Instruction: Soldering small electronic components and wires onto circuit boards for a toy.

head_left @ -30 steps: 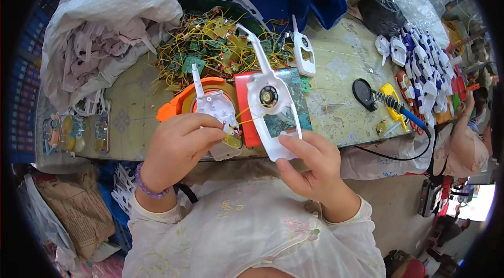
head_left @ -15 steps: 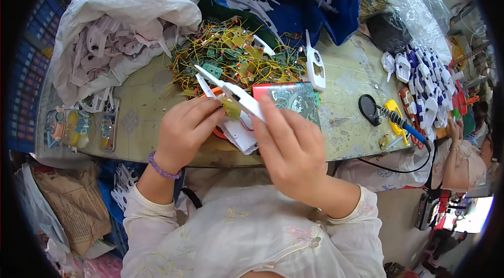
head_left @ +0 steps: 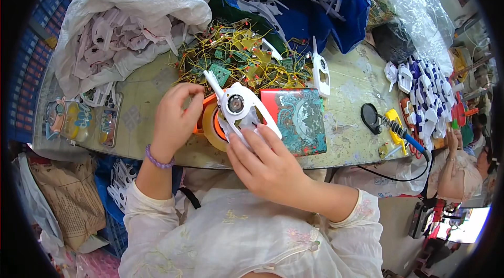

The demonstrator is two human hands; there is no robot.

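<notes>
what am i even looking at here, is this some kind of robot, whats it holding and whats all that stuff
No robot: these are a person's two bare hands, seen from a fisheye camera worn on the head and looking down, so edges bend. The right hand holds a white plastic shell with a round black part. The left hand is open beside it and seems empty. On the table lie a heap of circuit boards with yellow wires, a flat red-edged item and, at right, a blue-handled tool, likely a soldering iron. A white sack holds more plastic parts.
</notes>
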